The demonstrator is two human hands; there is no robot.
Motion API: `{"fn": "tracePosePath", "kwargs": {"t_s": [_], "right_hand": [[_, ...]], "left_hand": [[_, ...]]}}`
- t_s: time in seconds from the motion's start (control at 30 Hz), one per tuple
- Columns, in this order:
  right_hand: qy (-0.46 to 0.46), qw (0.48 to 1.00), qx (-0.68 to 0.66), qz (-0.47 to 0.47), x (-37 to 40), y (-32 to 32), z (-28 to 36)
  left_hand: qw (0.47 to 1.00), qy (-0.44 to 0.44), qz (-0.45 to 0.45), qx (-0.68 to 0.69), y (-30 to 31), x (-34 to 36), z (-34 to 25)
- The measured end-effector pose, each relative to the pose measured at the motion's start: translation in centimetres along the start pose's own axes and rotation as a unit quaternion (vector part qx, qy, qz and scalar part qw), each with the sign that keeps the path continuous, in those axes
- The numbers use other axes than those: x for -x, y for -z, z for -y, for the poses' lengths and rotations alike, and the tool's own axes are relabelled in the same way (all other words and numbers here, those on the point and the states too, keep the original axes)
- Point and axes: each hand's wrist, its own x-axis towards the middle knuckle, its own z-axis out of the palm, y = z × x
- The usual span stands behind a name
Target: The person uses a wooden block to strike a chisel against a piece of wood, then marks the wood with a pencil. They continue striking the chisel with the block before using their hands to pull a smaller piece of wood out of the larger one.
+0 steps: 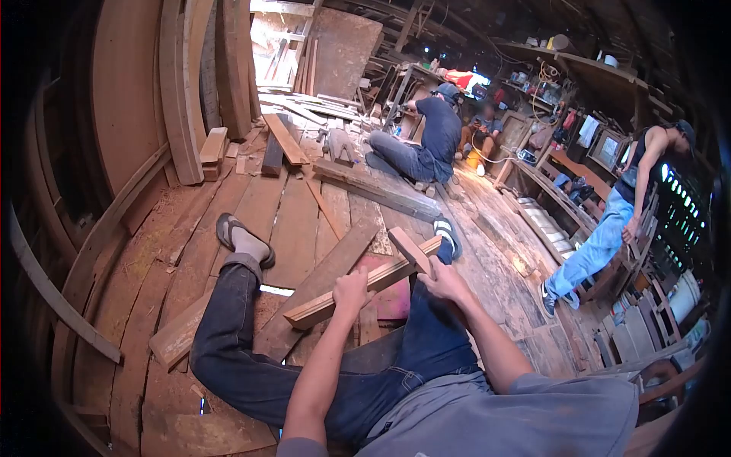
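Single head-worn fisheye view, dark vignette at edges. Looks forward and down; left hand [352,289] and right hand [442,282] close at centre, worn brown plank floor [297,206] below, workshop far ahead

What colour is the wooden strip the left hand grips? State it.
Pale tan bare wood; the wooden strip shows best in the head view.

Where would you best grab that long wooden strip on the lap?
Around its middle, from above, where the left hand wraps the wooden strip, clear of the short block in the right hand. Long, narrow and straight-edged, it fits a closed hand, and its ends likely balance.
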Motion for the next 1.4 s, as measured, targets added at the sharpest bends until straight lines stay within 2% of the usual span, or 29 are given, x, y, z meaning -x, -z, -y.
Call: {"fn": "tracePosePath", "kwargs": {"t_s": [0.17,0.27,0.9,1.0,1.13,1.2,1.23,1.33,1.4], "right_hand": [[-0.011,1.000,0.007,-0.011,-0.2,-0.5,-0.6],[-0.021,1.000,-0.006,0.009,0.5,0.5,0.4],[-0.026,0.999,-0.018,-0.007,0.9,0.3,-1.4],[0.000,0.998,-0.029,-0.056,0.5,-0.4,-2.5],[0.035,0.992,-0.041,-0.116,-0.2,-1.5,-4.9],[0.022,0.989,-0.042,-0.141,0.7,-1.6,-5.3],[0.019,0.988,-0.039,-0.151,0.8,-1.0,-5.5],[-0.031,0.994,-0.012,-0.108,2.1,-0.1,-5.4],[0.027,0.996,0.009,-0.086,3.0,-1.1,-5.2]], "left_hand": [[1.000,-0.018,-0.019,0.014,0.5,0.0,-0.3],[1.000,0.008,0.011,0.008,1.6,0.2,-0.9],[1.000,-0.009,0.008,-0.011,0.5,-0.4,-0.2],[1.000,-0.008,0.003,-0.003,0.1,-0.6,0.2],[0.997,-0.046,-0.060,-0.001,-1.5,-0.4,1.0],[1.000,-0.017,0.000,0.004,-0.1,0.1,0.0],[1.000,-0.015,0.002,0.002,-0.6,-0.1,0.1],[1.000,-0.006,0.024,0.002,0.0,0.3,-0.9],[0.999,-0.002,0.038,0.001,1.1,0.6,-1.4]]}}
